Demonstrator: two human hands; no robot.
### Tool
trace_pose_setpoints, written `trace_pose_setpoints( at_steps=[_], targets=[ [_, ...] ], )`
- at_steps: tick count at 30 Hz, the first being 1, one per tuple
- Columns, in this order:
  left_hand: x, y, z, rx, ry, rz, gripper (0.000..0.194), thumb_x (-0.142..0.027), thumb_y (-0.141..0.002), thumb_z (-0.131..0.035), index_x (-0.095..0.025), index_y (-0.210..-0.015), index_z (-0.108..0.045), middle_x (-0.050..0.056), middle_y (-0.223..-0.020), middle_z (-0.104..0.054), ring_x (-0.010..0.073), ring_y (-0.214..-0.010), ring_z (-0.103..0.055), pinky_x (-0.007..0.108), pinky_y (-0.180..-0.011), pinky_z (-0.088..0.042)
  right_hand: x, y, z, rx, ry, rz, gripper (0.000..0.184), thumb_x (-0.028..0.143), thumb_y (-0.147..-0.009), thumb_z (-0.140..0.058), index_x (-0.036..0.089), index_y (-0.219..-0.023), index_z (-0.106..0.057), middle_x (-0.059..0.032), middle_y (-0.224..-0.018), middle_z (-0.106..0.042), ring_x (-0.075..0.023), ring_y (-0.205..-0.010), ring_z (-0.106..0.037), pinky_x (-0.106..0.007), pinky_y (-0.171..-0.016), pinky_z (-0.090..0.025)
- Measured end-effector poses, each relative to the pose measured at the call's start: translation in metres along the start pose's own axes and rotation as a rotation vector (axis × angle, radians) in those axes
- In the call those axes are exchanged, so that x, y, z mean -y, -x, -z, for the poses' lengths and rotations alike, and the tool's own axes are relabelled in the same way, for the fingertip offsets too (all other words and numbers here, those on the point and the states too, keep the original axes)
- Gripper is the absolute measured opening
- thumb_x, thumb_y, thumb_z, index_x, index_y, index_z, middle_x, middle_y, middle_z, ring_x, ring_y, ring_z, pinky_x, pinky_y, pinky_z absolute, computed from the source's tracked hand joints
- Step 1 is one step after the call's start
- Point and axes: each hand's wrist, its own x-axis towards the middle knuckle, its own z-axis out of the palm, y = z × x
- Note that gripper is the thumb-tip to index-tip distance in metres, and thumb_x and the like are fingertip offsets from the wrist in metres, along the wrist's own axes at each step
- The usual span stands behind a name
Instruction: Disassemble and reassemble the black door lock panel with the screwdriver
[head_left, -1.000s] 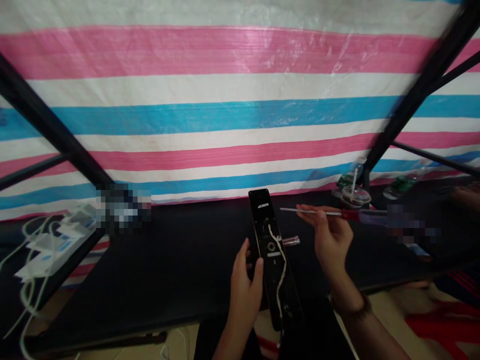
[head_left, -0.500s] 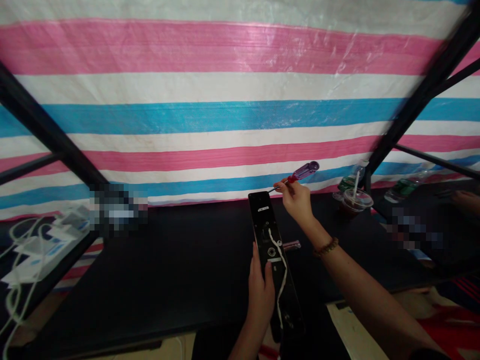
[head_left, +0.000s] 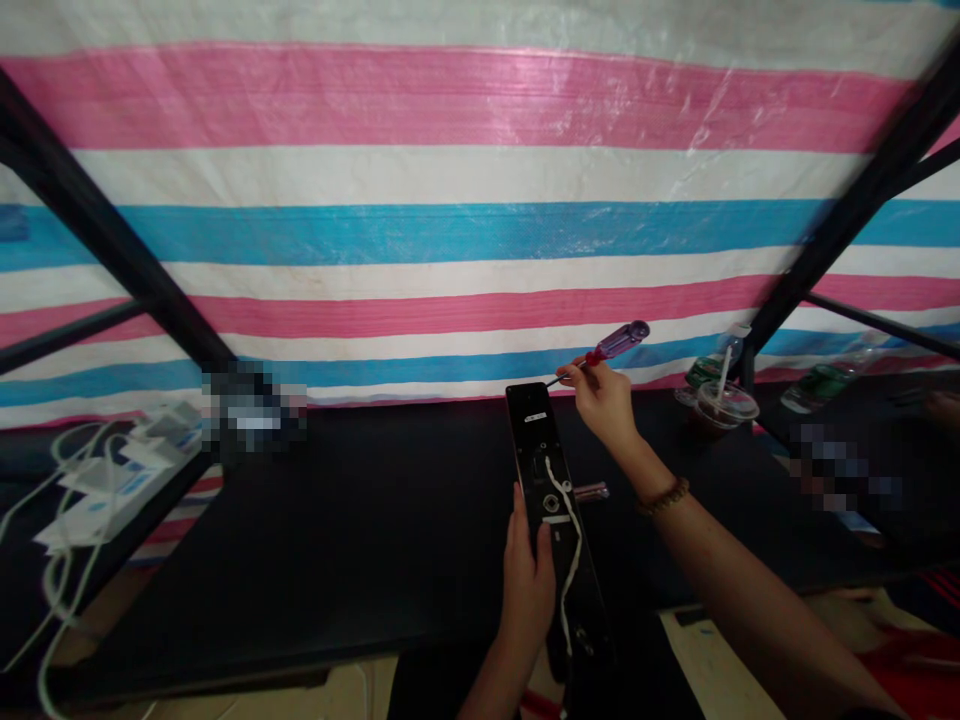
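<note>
My left hand (head_left: 527, 575) is wrapped round the left edge of a long black door lock panel (head_left: 534, 440), its back side facing me. A white cable (head_left: 576, 545) runs down the panel, and a shiny lever handle (head_left: 592, 491) sticks out on its right. Between the fingers of my right hand (head_left: 609, 402) is the shaft of a screwdriver (head_left: 619, 342) with a clear purple and red handle. Its tip points down-left at the panel's top right corner; whether it touches a screw there is too small to tell.
A black table (head_left: 337, 540) lies under the work. To the right stand a plastic cup with a straw (head_left: 726, 405) and a bottle (head_left: 709, 368); another bottle (head_left: 821, 385) lies beyond. White cables and a power strip (head_left: 97, 505) are at the left. A striped sheet (head_left: 450, 235) hangs behind.
The view has shifted slightly, so everything sits a little further right. Both hands keep the same hold on the panel and screwdriver.
</note>
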Motion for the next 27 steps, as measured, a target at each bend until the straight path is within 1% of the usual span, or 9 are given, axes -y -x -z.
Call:
trace_pose_setpoints(
  at_steps=[9, 16, 22, 27],
  targets=[
    [-0.0029, 0.0000, 0.0006, -0.010, 0.010, -0.003, 0.060, -0.039, -0.103, -0.041, -0.020, -0.158, -0.030, 0.010, -0.165, -0.031, 0.0227, -0.154, -0.026, 0.041, -0.126, -0.023, 0.0088, -0.0056, 0.0038, -0.001, -0.045, -0.015, 0.029, 0.051, -0.096, -0.057, 0.023, -0.092, -0.064, -0.0083, -0.090, -0.077, -0.0275, -0.085, -0.076, -0.044, -0.081, -0.063],
    [0.0002, 0.0007, -0.0002, -0.018, 0.021, -0.001, 0.060, -0.039, -0.103, -0.043, -0.021, -0.158, -0.031, 0.010, -0.165, -0.032, 0.0242, -0.154, -0.026, 0.042, -0.126, -0.024, 0.0077, -0.0049, 0.0023, 0.001, -0.062, -0.048, 0.033, 0.055, -0.095, -0.057, 0.023, -0.092, -0.063, -0.0080, -0.089, -0.077, -0.0282, -0.086, -0.077, -0.044, -0.080, -0.064],
    [-0.0003, 0.0006, 0.0004, -0.005, 0.025, -0.002, 0.061, -0.040, -0.103, -0.042, -0.019, -0.159, -0.029, 0.011, -0.166, -0.030, 0.0231, -0.154, -0.025, 0.041, -0.126, -0.023, 0.0087, -0.0034, 0.0034, -0.006, -0.056, -0.021, 0.030, 0.051, -0.096, -0.056, 0.022, -0.092, -0.063, -0.0085, -0.090, -0.077, -0.0277, -0.083, -0.077, -0.044, -0.078, -0.064],
    [-0.0021, 0.0006, 0.0011, -0.018, 0.040, 0.002, 0.061, -0.038, -0.102, -0.045, -0.020, -0.158, -0.031, 0.010, -0.165, -0.033, 0.0233, -0.153, -0.027, 0.041, -0.126, -0.024, 0.0094, -0.0018, 0.0040, -0.026, -0.053, -0.039, 0.031, 0.052, -0.096, -0.056, 0.022, -0.092, -0.063, -0.0084, -0.089, -0.077, -0.0277, -0.084, -0.077, -0.043, -0.078, -0.064]
  ],
)
